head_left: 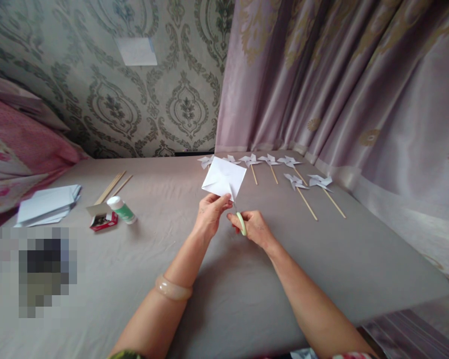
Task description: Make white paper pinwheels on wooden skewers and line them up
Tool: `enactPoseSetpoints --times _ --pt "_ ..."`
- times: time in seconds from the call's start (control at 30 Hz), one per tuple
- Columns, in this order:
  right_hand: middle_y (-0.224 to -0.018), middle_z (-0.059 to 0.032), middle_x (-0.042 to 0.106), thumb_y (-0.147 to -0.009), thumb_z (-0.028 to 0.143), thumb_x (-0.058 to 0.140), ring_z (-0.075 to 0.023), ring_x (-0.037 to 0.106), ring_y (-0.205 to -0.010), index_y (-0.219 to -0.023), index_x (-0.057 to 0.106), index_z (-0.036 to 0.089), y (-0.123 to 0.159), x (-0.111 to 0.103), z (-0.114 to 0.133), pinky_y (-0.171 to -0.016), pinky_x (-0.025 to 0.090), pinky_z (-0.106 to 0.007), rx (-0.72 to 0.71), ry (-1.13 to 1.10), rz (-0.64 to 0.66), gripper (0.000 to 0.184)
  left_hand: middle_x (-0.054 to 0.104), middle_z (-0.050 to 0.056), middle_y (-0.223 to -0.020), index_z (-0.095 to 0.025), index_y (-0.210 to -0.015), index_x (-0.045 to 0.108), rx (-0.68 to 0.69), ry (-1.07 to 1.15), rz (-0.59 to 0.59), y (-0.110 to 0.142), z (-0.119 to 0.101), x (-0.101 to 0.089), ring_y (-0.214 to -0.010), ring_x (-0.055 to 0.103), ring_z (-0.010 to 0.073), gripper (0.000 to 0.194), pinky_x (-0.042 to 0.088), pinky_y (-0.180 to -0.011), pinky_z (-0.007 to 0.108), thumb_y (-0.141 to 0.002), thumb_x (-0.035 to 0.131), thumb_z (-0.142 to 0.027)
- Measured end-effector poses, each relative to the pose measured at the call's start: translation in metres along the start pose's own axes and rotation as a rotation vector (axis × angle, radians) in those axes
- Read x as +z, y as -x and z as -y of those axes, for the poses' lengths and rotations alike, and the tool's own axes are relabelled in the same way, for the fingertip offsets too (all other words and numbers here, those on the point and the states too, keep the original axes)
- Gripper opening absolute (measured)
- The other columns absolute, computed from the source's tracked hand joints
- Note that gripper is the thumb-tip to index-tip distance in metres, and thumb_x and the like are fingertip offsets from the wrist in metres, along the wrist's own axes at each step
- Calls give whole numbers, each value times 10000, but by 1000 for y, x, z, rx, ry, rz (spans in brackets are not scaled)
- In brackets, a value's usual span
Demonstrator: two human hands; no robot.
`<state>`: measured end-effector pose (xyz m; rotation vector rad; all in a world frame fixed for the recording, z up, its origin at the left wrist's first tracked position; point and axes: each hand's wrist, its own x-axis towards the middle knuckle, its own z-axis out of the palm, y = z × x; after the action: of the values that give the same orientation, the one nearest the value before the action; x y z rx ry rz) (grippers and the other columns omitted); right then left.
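A white square of paper [224, 175] is pinched at its lower edge by my left hand [210, 213], which holds it up above the table. A slit or crease runs in from its left corner. My right hand [256, 227] grips a pair of scissors [241, 223] by the pale green handles. The scissor blades reach up to the paper's lower corner, close to my left fingertips. How far apart the blades stand is hard to make out. Behind the paper, several white paper pinwheels [251, 160] on wooden sticks lie on the table, some partly hidden.
On the left of the grey-covered table [164, 259] lie a stack of white paper [48, 203], wooden sticks [111, 187], an open red box [104, 221] of small items and a white-green glue bottle [121, 209]. Curtains [322, 85] hang along the right edge.
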<state>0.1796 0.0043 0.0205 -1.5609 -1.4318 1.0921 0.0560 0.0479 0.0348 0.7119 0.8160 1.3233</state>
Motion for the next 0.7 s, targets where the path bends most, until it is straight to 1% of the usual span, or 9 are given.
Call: enactPoseSetpoints --times 0.13,0.3,0.7 --pt "-441 39 478 -671 537 645 -71 356 -393 -529 570 153 -1 -2 0 -431 275 -235 -9 -31 7 416 627 8 -602 -102 -690 669 -10 -11 36 2 2 2 -544 565 88 281 458 -572 223 -496 819 -239" --pt "-477 30 493 -664 553 649 -72 364 -408 -550 568 151 -1 -2 1 -425 263 -234 -24 -69 20 425 629 12 -601 -101 -698 667 -17 -18 64 4 4 2 -534 563 83 265 445 -565 214 -523 812 -238" --pt "-450 13 507 -652 539 663 -84 388 -429 -506 569 146 -1 0 -1 -430 275 -229 -29 -69 -59 429 628 14 -609 -102 -704 665 -21 -17 51 5 2 4 -543 566 90 285 452 -573 226 -508 815 -245"
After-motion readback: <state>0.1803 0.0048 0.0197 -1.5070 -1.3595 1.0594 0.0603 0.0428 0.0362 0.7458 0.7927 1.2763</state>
